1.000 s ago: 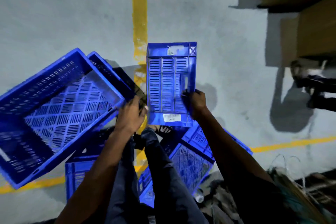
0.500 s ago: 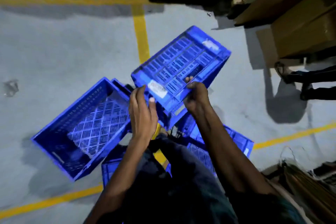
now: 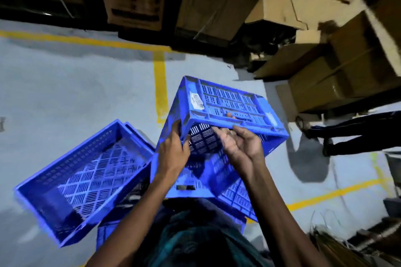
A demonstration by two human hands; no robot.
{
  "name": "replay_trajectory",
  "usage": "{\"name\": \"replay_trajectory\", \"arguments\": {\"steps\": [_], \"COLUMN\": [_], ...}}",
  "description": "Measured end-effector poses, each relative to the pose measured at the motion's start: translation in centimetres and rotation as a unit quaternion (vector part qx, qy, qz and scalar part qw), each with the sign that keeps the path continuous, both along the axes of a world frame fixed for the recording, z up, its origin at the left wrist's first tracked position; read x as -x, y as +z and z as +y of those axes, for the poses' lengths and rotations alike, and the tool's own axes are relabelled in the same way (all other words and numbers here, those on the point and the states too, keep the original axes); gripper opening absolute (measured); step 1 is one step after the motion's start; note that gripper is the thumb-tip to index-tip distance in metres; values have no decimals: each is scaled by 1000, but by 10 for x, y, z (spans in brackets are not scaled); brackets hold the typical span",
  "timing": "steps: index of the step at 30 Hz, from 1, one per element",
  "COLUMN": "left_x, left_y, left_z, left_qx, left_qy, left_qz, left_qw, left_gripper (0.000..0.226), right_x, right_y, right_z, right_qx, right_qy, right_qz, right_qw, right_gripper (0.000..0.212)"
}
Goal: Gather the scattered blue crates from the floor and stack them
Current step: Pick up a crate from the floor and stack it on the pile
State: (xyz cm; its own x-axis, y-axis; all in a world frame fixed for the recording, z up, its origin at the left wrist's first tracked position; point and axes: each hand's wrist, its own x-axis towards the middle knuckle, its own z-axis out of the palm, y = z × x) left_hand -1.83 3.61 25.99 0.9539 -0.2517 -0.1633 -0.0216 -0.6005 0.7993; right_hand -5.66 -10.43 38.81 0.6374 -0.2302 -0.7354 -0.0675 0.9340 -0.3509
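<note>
I hold a blue slatted crate [image 3: 227, 104] tilted in the air in front of me, its side with a white label facing up. My left hand [image 3: 173, 151] grips its near left rim. My right hand [image 3: 238, 141] curls its fingers round the near edge of the upturned side. A second open blue crate [image 3: 86, 178] lies tilted at the lower left, leaning on other blue crates. More blue crates [image 3: 236, 199] sit under the held one, partly hidden by my arms.
Grey concrete floor [image 3: 76, 93] with yellow lines. Cardboard boxes [image 3: 347, 67] are stacked along the back and right. A person's legs [image 3: 351, 134] stand at the right. Wiry clutter [image 3: 347, 240] lies at the lower right.
The held crate has turned over and tipped toward me, showing its opening. My left hand has moved from beside it onto its rim. My view has lifted toward the boxes.
</note>
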Motion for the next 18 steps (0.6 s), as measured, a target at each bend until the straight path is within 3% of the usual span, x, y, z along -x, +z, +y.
{"name": "replay_trajectory", "arguments": {"steps": [3,4,5,7,8,10,11,12,14,17,18], "left_x": [-1,-2,-3,-8,-13,-20,-22,-21,-19,-15,-15], "left_y": [16,23,29,38,41,48,51,54,63,78,84], "left_z": [-7,-10,-13,-16,-15,-13,-10,-7,-4,-1,0], "left_qx": [-29,-44,-57,-73,-82,-105,-116,-121,-125,-136,-131], "left_qy": [-7,-6,-6,-1,5,17,19,20,16,13,9], "left_qz": [-32,-42,-52,-77,-85,-96,-104,-118,-151,-218,-236], "left_qw": [999,998,997,994,993,990,988,985,980,966,963], "left_gripper": [51,50,48,43,40,38,38,36,31,33,33], "right_x": [9,12,15,27,35,51,57,59,57,44,41], "right_y": [10,12,15,19,20,22,21,22,17,4,2], "right_z": [-8,-11,-13,-19,-21,-32,-41,-49,-65,-79,-80], "right_qx": [-25,-13,26,236,386,668,749,786,808,834,839], "right_qy": [-81,-97,-86,24,99,196,205,211,259,360,367], "right_qz": [-46,-46,-35,58,117,190,194,172,107,83,84], "right_qw": [995,994,995,970,910,692,600,556,518,410,393], "right_gripper": [40,32,19,12,16,28,35,44,59,47,40]}}
